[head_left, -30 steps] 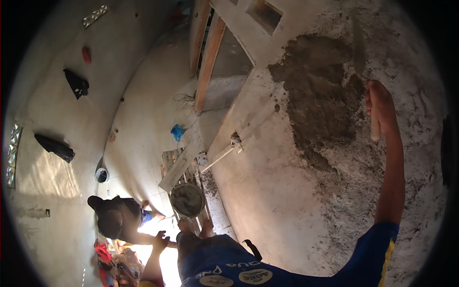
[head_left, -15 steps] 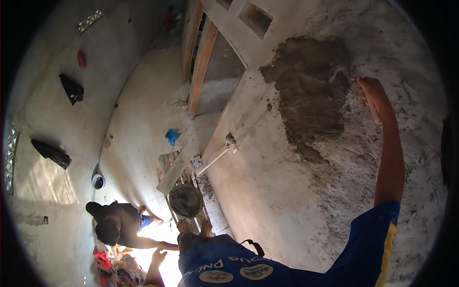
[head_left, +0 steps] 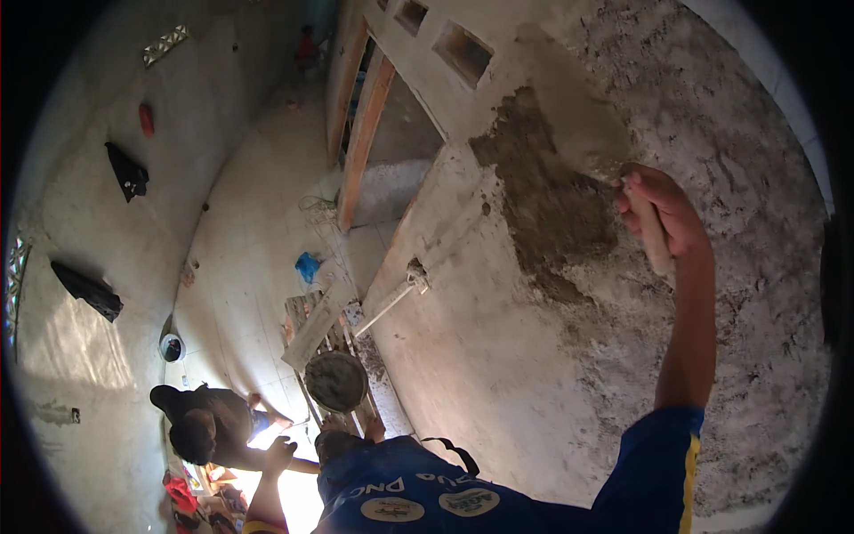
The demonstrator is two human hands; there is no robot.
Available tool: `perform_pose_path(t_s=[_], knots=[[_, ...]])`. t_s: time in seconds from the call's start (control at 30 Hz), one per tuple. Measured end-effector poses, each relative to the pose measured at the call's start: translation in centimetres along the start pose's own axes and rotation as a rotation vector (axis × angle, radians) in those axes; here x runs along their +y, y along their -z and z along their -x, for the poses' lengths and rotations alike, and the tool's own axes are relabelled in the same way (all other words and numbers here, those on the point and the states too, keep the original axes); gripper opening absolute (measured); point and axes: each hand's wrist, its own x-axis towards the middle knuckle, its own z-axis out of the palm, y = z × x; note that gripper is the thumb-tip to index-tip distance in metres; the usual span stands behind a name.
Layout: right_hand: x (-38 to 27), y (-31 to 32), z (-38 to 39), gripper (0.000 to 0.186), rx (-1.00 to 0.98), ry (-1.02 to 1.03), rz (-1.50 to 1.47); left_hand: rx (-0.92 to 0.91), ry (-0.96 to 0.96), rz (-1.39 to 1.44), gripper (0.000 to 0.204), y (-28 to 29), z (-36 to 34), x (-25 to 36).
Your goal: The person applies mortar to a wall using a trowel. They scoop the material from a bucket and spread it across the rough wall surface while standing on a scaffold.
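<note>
My right hand [head_left: 663, 209] is closed around the pale wooden handle [head_left: 656, 238] of a trowel, up against the wall. The trowel's long grey blade [head_left: 578, 116] appears to lie flat over a dark patch of wet mortar [head_left: 556, 196]. Rough, blotchy plaster surrounds this patch to the right and below. At the lower left, my left hand [head_left: 277, 456] is raised with fingers loosely bent and apart; I see nothing in it. Bright light behind blurs its outline. A round tub of grey mortar [head_left: 336, 381] stands near my feet.
Slatted wooden planks [head_left: 298, 311] and a long board [head_left: 316, 329] lie by the tub. A long-handled tool [head_left: 391, 307] leans at the wall's base. A co-worker [head_left: 200, 427] bends close by at left. Beyond are a white bucket [head_left: 173, 347] and a blue bag [head_left: 307, 267].
My right hand has moved left and slightly down across the wall with the trowel, whose blade now overlaps the wet patch. My left hand has risen and shifted left.
</note>
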Motion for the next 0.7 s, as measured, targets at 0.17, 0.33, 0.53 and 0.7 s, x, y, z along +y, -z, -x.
perform_pose_path(t_s=[0.17, 0.33, 0.53, 0.7], knots=[[6.3, 3.8, -5.1, 0.032, 0.310, -0.173, 0.102, 0.130, -0.146, -0.143, 0.040, 1.5, 1.5, -8.3], [9.1, -1.3, -5.5, 0.032, 0.431, -0.058, 0.183, 0.140, 0.054, -0.053, 0.022, 0.9, 9.8, -7.5], [13.3, 1.9, -7.5, 0.032, 0.355, -0.210, 0.354, -0.057, 0.189, -0.307, 0.048, 0.5, 10.7, -5.4], [9.7, 6.4, -1.6, 0.029, 0.471, -0.188, 0.351, -0.102, 0.243, -0.361, 0.043, 3.2, 13.0, -8.0]])
